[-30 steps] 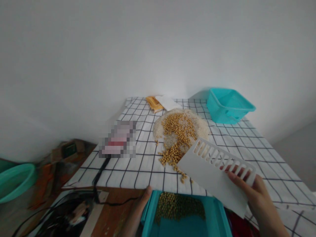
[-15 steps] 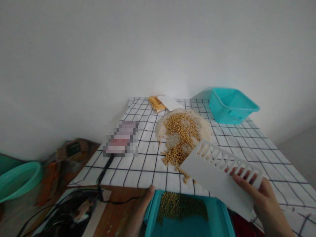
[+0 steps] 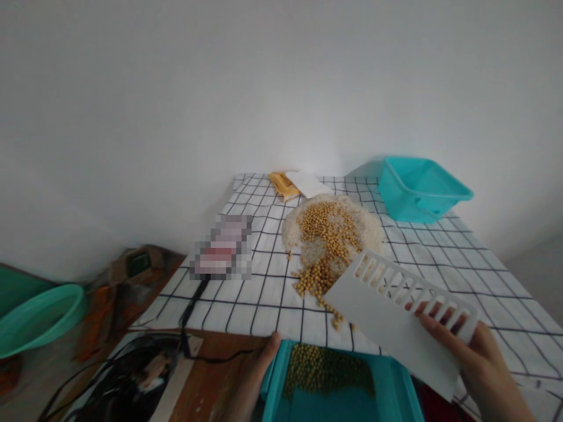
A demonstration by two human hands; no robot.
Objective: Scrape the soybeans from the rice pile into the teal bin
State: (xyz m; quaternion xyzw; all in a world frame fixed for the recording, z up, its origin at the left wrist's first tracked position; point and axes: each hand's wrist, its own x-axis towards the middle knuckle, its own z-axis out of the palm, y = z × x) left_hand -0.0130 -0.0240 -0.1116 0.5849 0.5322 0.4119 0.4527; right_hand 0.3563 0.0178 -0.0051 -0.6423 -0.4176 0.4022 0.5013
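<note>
My right hand (image 3: 481, 363) grips a white plastic board (image 3: 391, 322) by its slotted edge, fingers passing through the slots. The board is tilted over the table's front edge, beside a heap of yellow soybeans (image 3: 328, 225) on pale, rice-like grain (image 3: 372, 228). Some loose soybeans lie near its left corner. Below the table edge is a teal plastic bin (image 3: 325, 407) with small beans (image 3: 328, 369) along its far side, greenish in the shade. My left hand (image 3: 261, 369) closes on the bin's left rim, thumb up; its other fingers are hidden.
A second teal bin (image 3: 422, 193) stands at the back right of the checked cloth (image 3: 259, 281). A yellow packet (image 3: 284, 184) and white sheet (image 3: 308, 183) lie at the back. A blurred-out phone-like object (image 3: 222, 246) with a black cable (image 3: 193, 302) lies left. A green basin (image 3: 44, 319) is lower left.
The whole view has shifted slightly, so the things appear a little farther right. Both hands keep their holds, and the board and beans look the same.
</note>
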